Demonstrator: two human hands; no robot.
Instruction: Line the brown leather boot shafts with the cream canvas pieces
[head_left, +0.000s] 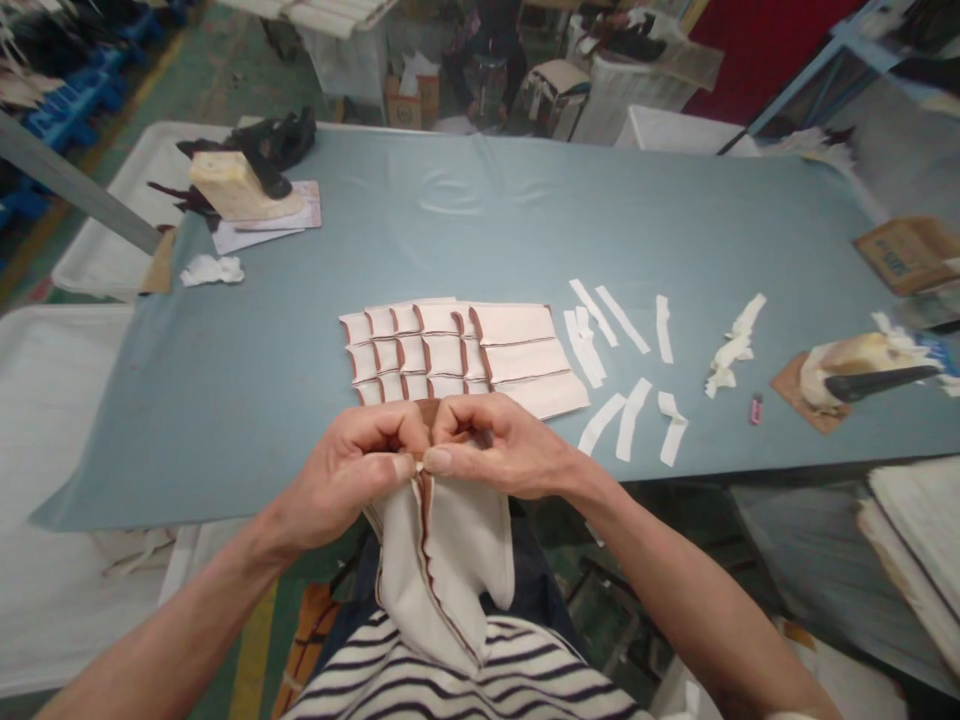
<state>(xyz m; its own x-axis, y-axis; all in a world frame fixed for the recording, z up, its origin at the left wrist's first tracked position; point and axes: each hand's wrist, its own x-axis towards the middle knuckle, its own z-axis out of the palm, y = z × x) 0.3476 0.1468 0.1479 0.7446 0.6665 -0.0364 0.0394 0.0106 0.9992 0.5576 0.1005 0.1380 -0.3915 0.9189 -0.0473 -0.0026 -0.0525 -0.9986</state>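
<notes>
A cream piece with brown edging and a seam down its middle [465, 540] hangs over the table's front edge, against a striped shirt. My left hand [360, 465] pinches its upper end at the seam between thumb and bent fingers. Right beside it, thumb tip nearly touching, my right hand [495, 445] pinches the same end. Just beyond my hands lie overlapping rows of similar cream pieces with brown folded edges [442, 350]. The far end of the held piece is partly hidden by my fingers.
White strips [634, 420] lie scattered on the blue-green table [360, 230], right of the rows. Further right are a small pink object [756, 408] and a yellowish block with a dark handle [847, 370]. Another pale block [232, 185] stands back left. A person [491, 50] sits beyond the table.
</notes>
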